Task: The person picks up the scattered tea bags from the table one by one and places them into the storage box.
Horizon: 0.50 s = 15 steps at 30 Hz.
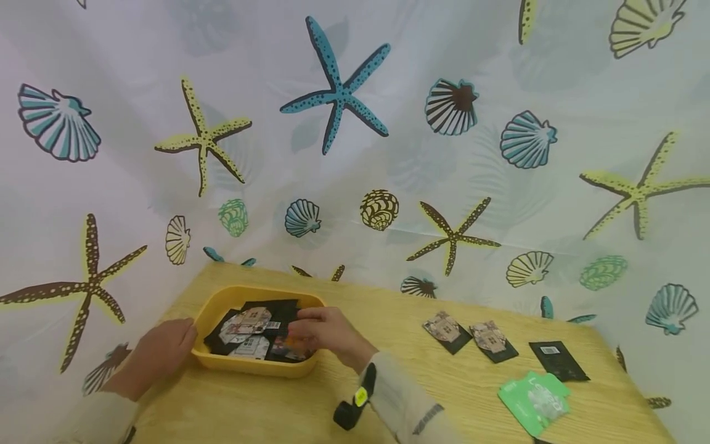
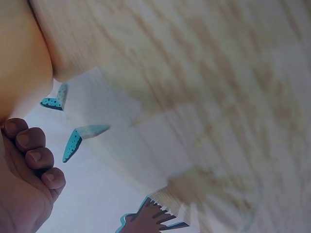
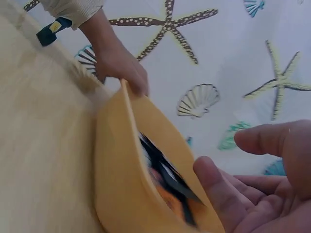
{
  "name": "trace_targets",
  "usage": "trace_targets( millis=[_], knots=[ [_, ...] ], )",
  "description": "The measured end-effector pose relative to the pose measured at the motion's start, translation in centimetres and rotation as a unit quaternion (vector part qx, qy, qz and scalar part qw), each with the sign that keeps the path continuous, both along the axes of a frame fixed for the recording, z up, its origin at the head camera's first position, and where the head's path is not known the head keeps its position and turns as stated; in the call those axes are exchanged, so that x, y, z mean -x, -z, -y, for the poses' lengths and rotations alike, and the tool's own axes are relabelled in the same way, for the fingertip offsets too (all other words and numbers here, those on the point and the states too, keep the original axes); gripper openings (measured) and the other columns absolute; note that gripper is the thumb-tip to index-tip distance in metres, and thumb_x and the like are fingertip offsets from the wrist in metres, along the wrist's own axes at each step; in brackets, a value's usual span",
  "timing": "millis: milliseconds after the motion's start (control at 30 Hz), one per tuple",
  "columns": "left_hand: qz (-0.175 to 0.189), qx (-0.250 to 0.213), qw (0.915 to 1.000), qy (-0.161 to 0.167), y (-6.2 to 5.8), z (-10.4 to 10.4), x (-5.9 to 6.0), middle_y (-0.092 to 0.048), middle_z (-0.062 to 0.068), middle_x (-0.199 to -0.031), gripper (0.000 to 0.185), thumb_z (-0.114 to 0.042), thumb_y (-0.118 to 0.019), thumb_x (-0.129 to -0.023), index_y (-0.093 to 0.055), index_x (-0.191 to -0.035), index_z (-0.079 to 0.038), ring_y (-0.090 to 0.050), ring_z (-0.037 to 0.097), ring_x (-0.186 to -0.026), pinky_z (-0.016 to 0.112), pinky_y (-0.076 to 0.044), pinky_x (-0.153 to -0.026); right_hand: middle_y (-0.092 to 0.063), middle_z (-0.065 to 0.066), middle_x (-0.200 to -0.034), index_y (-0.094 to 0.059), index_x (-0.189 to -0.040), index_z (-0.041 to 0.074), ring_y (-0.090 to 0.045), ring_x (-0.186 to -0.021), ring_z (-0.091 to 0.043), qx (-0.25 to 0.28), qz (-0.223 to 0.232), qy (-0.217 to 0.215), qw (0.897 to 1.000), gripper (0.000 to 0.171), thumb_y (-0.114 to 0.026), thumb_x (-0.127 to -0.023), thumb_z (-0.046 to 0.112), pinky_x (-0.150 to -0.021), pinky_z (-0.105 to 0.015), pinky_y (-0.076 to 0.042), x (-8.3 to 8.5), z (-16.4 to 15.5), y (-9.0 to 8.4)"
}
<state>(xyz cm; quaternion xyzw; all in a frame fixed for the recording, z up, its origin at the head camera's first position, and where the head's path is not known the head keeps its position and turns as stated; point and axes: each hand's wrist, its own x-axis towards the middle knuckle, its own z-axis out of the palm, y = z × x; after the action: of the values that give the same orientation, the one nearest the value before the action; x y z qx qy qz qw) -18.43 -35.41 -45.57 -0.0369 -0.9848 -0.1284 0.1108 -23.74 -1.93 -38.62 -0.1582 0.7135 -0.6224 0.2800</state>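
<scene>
A yellow plastic tub (image 1: 249,366) stands at the left of the table, holding several flat dark packets (image 1: 251,320), some with house pictures. My left hand (image 1: 166,348) grips the tub's left rim; the right wrist view shows that hand (image 3: 121,68) at the far end with fingers over the edge. In the left wrist view its fingers (image 2: 39,158) are curled beside the yellow wall. Over the right end of the tub hovers my right hand (image 1: 333,336), thumb and fingers spread apart. Nothing lies between them in the right wrist view.
To the right on the wooden table (image 1: 388,382) lie two house-picture packets (image 1: 446,332) (image 1: 493,341), a black packet with a white label (image 1: 559,360) and a green packet (image 1: 535,402). A curtain with starfish and shells (image 1: 355,166) hangs behind and around the table.
</scene>
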Motion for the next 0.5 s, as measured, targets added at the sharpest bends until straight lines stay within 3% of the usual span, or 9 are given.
trace_targets(
  millis=[133, 233, 367, 500],
  knots=[
    [0.006, 0.002, 1.0, -0.007, -0.1, 0.6, -0.5, -0.041, 0.0, -0.065, 0.034, -0.018, -0.034, -0.105, -0.044, -0.073, -0.014, -0.039, 0.016, -0.062, 0.034, -0.036, -0.059, -0.061, -0.028, -0.133, -0.044, -0.142, -0.009, -0.066, -0.116, -0.035, -0.037, -0.064, -0.019, 0.997, 0.05, -0.059, -0.1, 0.014, -0.091, -0.038, -0.057, -0.7, -7.5, -1.5],
    [0.007, 0.004, 0.9999, -0.01, -0.3, 1.2, -1.0, -0.041, 0.001, -0.065, 0.035, -0.018, -0.033, -0.105, -0.043, -0.073, -0.014, -0.039, 0.016, -0.062, 0.034, -0.036, -0.059, -0.06, -0.029, -0.132, -0.045, -0.141, -0.01, -0.067, -0.115, -0.035, -0.089, -0.121, -0.019, 0.988, 0.052, -0.06, -0.099, 0.018, -0.087, -0.036, -0.058, -1.5, -14.5, -2.2],
    [0.003, 0.003, 0.9999, -0.012, -0.6, 1.8, -1.5, -0.042, 0.001, -0.065, 0.034, -0.018, -0.033, -0.105, -0.043, -0.073, -0.014, -0.039, 0.016, -0.062, 0.034, -0.036, -0.059, -0.061, -0.031, -0.127, -0.047, -0.137, -0.013, -0.07, -0.106, -0.017, -0.164, -0.155, -0.007, 0.974, 0.052, -0.059, -0.1, 0.02, -0.08, -0.034, -0.059, -3.2, -23.7, -2.6],
    [0.013, 0.01, 0.9997, -0.019, -0.8, 2.0, -1.6, -0.045, 0.001, -0.068, 0.033, -0.018, -0.034, -0.105, -0.045, -0.074, -0.013, -0.041, 0.017, -0.064, 0.036, -0.038, -0.061, -0.062, -0.032, -0.124, -0.049, -0.134, -0.015, -0.067, -0.094, -0.001, -0.258, -0.17, -0.002, 0.951, 0.048, -0.057, -0.101, 0.019, -0.077, -0.029, -0.057, -5.0, -31.3, -2.1]
  ],
)
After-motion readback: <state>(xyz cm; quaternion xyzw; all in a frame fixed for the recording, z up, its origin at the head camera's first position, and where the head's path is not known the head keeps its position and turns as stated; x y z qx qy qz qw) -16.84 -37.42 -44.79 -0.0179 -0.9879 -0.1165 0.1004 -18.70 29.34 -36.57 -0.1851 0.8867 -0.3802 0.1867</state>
